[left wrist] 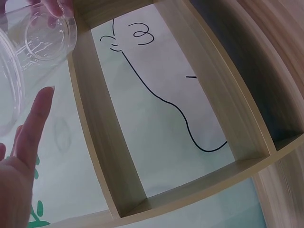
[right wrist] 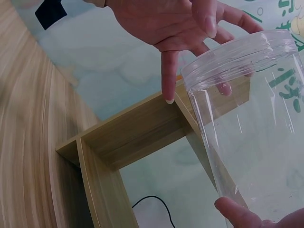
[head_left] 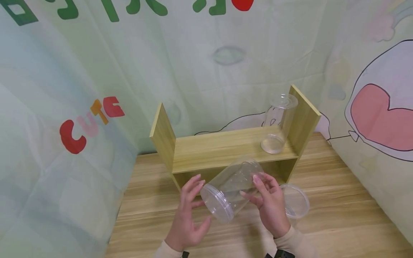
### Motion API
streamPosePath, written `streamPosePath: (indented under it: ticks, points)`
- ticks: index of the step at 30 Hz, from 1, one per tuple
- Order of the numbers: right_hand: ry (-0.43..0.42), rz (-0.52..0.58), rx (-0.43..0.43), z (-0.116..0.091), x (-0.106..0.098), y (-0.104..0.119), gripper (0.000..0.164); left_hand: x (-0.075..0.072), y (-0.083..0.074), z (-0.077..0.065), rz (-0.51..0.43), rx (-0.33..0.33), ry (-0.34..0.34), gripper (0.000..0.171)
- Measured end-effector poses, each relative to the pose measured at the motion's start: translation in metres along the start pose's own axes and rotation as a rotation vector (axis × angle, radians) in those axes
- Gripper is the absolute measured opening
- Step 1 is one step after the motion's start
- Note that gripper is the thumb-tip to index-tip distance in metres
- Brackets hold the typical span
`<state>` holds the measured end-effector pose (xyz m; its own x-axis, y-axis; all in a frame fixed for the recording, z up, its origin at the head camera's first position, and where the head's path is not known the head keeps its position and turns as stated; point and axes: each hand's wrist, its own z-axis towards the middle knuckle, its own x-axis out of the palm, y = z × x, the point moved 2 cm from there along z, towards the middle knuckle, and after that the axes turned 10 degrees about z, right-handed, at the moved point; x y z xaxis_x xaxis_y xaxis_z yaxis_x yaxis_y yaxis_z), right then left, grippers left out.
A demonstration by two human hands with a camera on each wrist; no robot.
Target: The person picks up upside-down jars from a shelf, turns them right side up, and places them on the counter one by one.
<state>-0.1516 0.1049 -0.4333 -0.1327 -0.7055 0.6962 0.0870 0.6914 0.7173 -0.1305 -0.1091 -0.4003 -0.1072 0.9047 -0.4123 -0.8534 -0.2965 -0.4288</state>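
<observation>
Staged booth, prob.: cartoon-print cloth on 3 sides of wood-grain tbl.

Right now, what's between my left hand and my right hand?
A tilted clear plastic jar sits between your left hand and your right hand, which holds it; the head view shows this.

R hand grips clear plastic jar, tilted, lidded end twd L hand. 2nd jar upright on wooden shelf, R end. Clear round pc. on bench nr R hand.
</observation>
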Motion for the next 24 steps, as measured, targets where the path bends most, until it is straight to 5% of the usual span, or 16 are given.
streamPosePath:
  ticks: [9, 24]
  points:
    - [0.008, -0.003, 0.014, -0.003, 0.0, -0.001, 0.022, 0.013, 0.014, -0.013, 0.001, 0.089, 0.009, 0.073]
    - [-0.024, -0.018, 0.039, -0.007, -0.007, -0.005, 0.024, 0.018, 0.001, -0.007, 0.129, 0.161, -0.04, 0.085]
